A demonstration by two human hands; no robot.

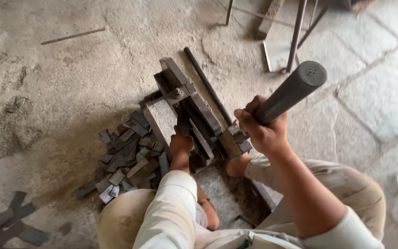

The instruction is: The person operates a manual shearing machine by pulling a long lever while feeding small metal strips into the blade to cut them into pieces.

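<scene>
- Head view: a metal lever shear (pixel 187 110) is seen standing on the concrete floor (pixel 47 83); its long axis runs from upper left to lower right.
- A dark lever handle (pixel 293 90) is raised from the shear's near end, pointing up and to the right; it is clenched by the right hand (pixel 261 129).
- The left hand (pixel 180 143) is set against the shear's left side; its finger state cannot be told.
- Cut metal pieces (pixel 127 159) are heaped just left of the shear.
</scene>
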